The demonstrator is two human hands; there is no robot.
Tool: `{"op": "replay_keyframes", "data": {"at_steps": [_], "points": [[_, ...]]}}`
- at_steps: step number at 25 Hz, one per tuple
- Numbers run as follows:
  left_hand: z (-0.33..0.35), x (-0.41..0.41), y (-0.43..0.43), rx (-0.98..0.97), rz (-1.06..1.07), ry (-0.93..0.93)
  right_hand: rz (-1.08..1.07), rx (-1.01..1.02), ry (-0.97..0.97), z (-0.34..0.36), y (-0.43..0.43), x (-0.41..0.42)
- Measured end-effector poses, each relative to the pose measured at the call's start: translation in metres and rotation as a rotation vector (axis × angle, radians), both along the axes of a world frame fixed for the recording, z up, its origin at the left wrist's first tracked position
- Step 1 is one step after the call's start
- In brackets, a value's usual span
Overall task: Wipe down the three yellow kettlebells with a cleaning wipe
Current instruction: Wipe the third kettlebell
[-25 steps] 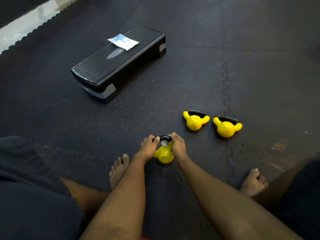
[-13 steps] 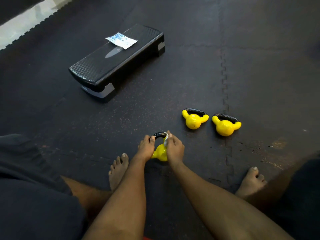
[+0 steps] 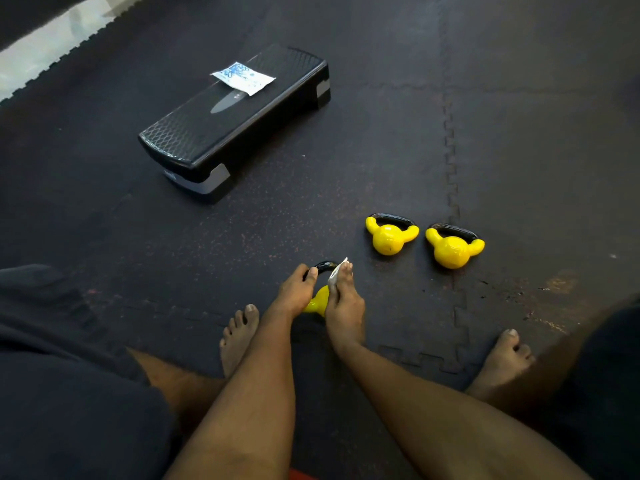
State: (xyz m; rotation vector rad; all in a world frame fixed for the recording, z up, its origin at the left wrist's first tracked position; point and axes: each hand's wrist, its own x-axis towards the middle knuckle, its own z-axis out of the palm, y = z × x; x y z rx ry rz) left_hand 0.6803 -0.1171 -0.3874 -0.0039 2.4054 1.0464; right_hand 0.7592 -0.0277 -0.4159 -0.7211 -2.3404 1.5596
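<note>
Three small yellow kettlebells with black handles are on the dark rubber floor. The nearest kettlebell (image 3: 318,302) sits between my hands, mostly hidden by them. My left hand (image 3: 297,292) grips its black handle. My right hand (image 3: 343,299) holds a white cleaning wipe (image 3: 336,274) pressed against the bell's right side and handle. The second kettlebell (image 3: 390,237) and the third kettlebell (image 3: 453,250) stand side by side further away to the right, untouched.
A black aerobic step platform (image 3: 232,126) lies at the back left with a blue-and-white wipe packet (image 3: 243,77) on top. My bare left foot (image 3: 239,337) and right foot (image 3: 502,362) rest on the interlocking mat. A pale floor strip (image 3: 45,53) runs along the far left.
My right hand has slid with the wipe from the top of the handle around to the bell's right side. My left hand has kept hold of the handle, and the bell has turned a little.
</note>
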Motion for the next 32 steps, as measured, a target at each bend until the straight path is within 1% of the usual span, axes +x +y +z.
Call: {"op": "replay_keyframes", "data": {"at_steps": [3, 5, 7, 9, 12, 14, 16, 19, 22, 24, 25, 26, 29, 30, 31, 32], "points": [[-0.001, -0.001, 0.001, -0.020, -0.007, 0.022, 0.060, 0.051, -0.081, -0.005, -0.007, 0.020], [0.000, 0.000, 0.001, -0.008, 0.002, 0.027, 0.063, 0.048, -0.094, -0.004, -0.014, 0.018], [0.001, 0.002, 0.001, 0.006, 0.006, 0.026, 0.023, 0.002, -0.051, 0.001, -0.012, 0.005], [0.003, 0.003, 0.001, 0.012, -0.014, 0.022, -0.072, -0.014, 0.010, 0.006, -0.002, -0.007], [0.004, 0.003, 0.001, 0.026, -0.035, 0.006, -0.167, -0.005, 0.007, 0.008, 0.016, -0.017], [0.004, 0.002, 0.002, 0.035, -0.035, 0.006, -0.199, -0.057, 0.018, 0.007, 0.024, -0.020], [0.003, 0.002, 0.002, 0.035, -0.031, 0.022, -0.182, -0.096, 0.027, 0.004, 0.032, -0.026], [0.003, 0.001, 0.003, 0.039, -0.033, 0.028, -0.122, -0.050, -0.044, 0.004, 0.039, -0.037], [0.006, 0.002, 0.008, 0.016, -0.074, 0.037, -0.191, 0.056, -0.125, 0.007, 0.037, -0.033], [0.008, 0.004, 0.011, 0.015, -0.083, 0.048, -0.209, 0.083, -0.130, 0.009, 0.037, -0.031], [0.009, 0.005, 0.011, 0.020, -0.075, 0.055, -0.173, 0.069, -0.132, 0.009, 0.041, -0.033], [0.008, 0.005, 0.010, 0.026, -0.061, 0.062, -0.094, 0.046, -0.147, 0.007, 0.049, -0.038], [0.006, 0.006, 0.001, 0.056, -0.044, 0.027, 0.274, -0.102, -0.254, 0.008, 0.079, -0.050], [0.005, 0.006, -0.002, 0.064, -0.047, 0.009, 0.350, -0.146, -0.280, 0.006, 0.086, -0.052], [0.006, 0.007, -0.003, 0.067, -0.049, 0.002, 0.380, -0.163, -0.289, 0.006, 0.089, -0.052], [0.006, 0.007, -0.003, 0.066, -0.049, 0.004, 0.364, -0.140, -0.280, 0.006, 0.088, -0.050]]}}
